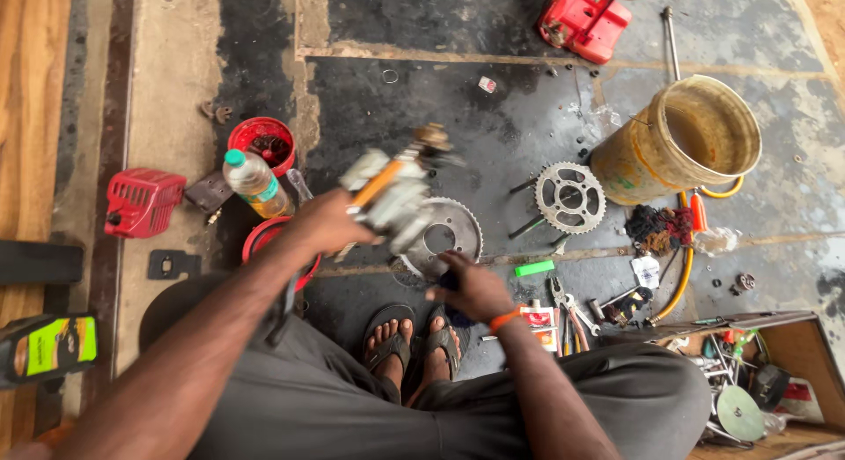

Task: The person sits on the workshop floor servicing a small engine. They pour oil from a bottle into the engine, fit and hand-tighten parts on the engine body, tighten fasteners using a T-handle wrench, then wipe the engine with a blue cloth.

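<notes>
Grey metal, blurred: the left hand is clenched around a small engine part with an orange piece, held above the large sprocket on the floor. The right hand pinches a dark rag just beside that sprocket, above the sandalled feet.

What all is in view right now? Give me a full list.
engine part: 1, grey-orange, blurred, in left hand
sprockets: 2, steel, floor centre
bucket: 1, yellow, tipped, upper right
bottle: 1, clear, left
red bowls: 2, left
red cover: 1, far left
red can: 1, top
pliers: 1, right of feet
toolbox: 1, lower right
feet in sandals: 2, bottom centre
left hand: holds engine part
right hand: holds dark cloth
</notes>
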### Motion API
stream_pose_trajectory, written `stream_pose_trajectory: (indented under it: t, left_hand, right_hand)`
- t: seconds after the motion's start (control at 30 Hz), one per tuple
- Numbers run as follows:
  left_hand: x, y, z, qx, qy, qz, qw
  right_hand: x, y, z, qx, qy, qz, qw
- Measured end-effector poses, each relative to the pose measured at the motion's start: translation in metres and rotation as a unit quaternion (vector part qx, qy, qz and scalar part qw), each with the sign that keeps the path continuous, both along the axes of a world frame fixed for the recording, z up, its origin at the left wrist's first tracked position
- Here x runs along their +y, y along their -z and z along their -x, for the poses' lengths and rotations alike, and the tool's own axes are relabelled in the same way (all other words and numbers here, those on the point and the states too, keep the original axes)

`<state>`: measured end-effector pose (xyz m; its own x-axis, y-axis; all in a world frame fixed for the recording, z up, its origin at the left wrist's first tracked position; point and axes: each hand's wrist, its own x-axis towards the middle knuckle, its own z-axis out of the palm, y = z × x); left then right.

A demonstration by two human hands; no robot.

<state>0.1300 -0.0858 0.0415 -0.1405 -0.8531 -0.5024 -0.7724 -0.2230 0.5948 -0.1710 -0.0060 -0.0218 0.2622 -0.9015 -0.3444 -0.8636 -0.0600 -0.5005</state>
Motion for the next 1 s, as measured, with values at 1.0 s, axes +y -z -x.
stream_pose_trajectory:
  t: [1.0]
  left_hand:
    - [-0.056, -0.032, -0.057, 0.339, -0.326, 0.049, 0.881]
  right_hand:
    - [-0.28, 0.067, -0.02, 0.015, 0.075, 0.157, 0.985]
